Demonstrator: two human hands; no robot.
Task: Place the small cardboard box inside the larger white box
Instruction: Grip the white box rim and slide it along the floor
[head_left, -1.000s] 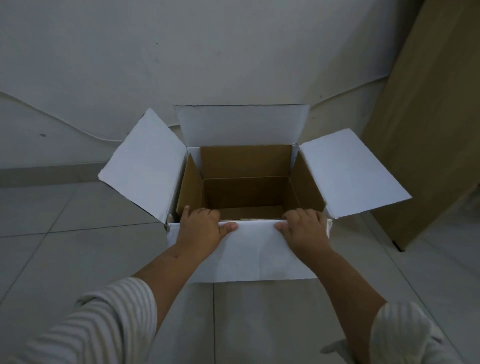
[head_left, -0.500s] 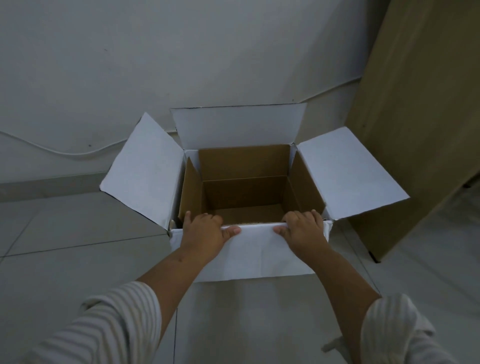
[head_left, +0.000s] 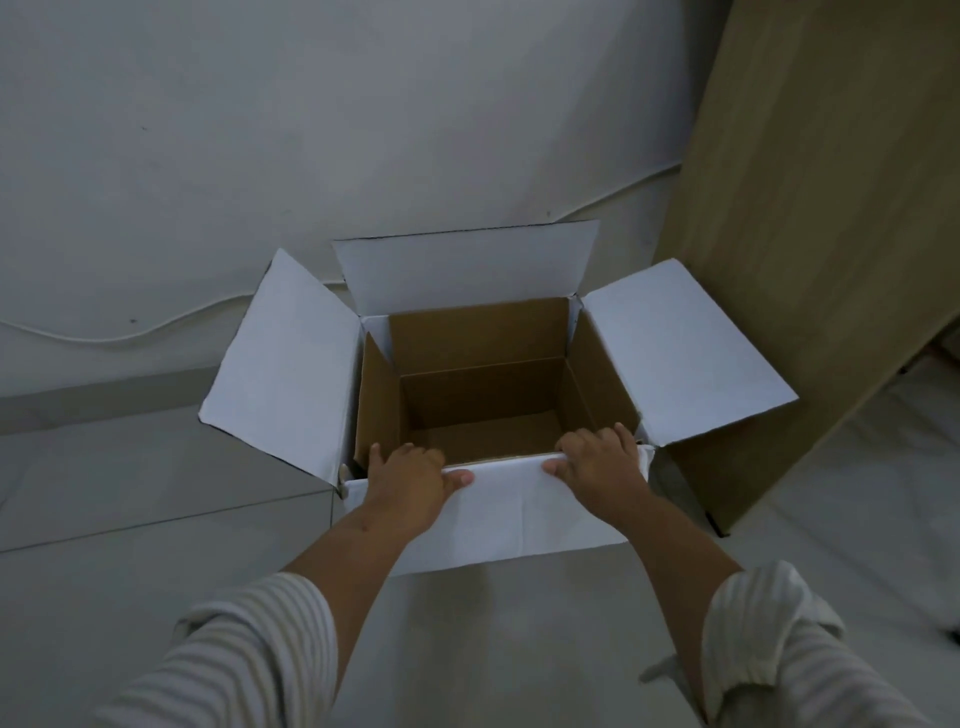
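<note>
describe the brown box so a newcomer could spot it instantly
Start at the big white box on the tiled floor, flaps spread open. The brown box sits inside it, open-topped and empty. Unlike the white outer box, its walls are plain brown cardboard.

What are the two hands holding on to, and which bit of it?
Both the left hand and the right hand grip the white box by its near top edge, fingers hooked inside.

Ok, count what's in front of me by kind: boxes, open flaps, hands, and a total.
Boxes: 1, the white box, brown inside
Open flaps: 4
Hands: 2, the left hand and the right hand, on the near flap
Total: 7
</note>
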